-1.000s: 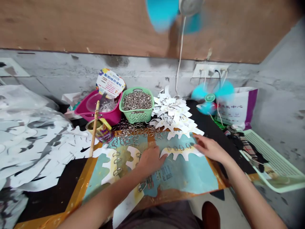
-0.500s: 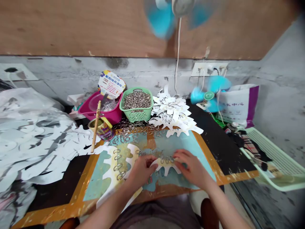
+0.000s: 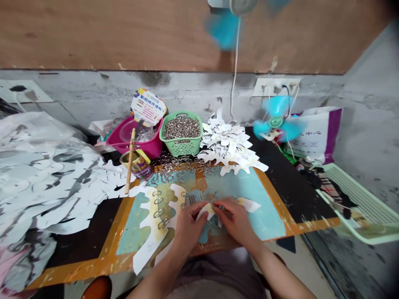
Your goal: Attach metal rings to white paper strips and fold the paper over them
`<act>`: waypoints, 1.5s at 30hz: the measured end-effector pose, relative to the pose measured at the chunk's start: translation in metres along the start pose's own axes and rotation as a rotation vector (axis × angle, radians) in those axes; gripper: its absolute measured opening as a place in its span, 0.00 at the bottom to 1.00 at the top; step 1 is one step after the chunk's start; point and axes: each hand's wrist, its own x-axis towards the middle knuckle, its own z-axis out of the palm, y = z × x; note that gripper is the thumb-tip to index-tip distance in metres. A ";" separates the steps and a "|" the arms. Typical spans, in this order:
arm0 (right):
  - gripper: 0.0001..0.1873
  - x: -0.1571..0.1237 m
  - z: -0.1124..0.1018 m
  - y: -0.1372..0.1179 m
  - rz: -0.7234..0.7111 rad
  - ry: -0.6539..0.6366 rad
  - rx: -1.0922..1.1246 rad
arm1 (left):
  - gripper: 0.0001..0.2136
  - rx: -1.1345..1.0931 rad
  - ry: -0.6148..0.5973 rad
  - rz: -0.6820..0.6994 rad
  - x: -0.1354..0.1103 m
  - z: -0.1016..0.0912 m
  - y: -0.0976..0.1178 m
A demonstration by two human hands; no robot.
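Blue work surface [image 3: 268, 222] underlies white, yellow-smeared paper [image 3: 207, 211]

Bare forearms [image 3: 274, 265], dark purplish-grey clothing [image 3: 218, 272]

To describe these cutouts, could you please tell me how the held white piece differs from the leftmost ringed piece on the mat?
The held piece runs crosswise between left hand and right hand; the leftmost ringed piece slants lengthwise, touched by neither. The hands hide much of the held piece; the leftmost ringed piece shows four rings. Both are white with yellowish patches.
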 end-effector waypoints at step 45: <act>0.11 0.002 -0.001 0.005 -0.313 -0.376 -0.216 | 0.06 0.998 -0.220 1.080 0.011 -0.046 -0.023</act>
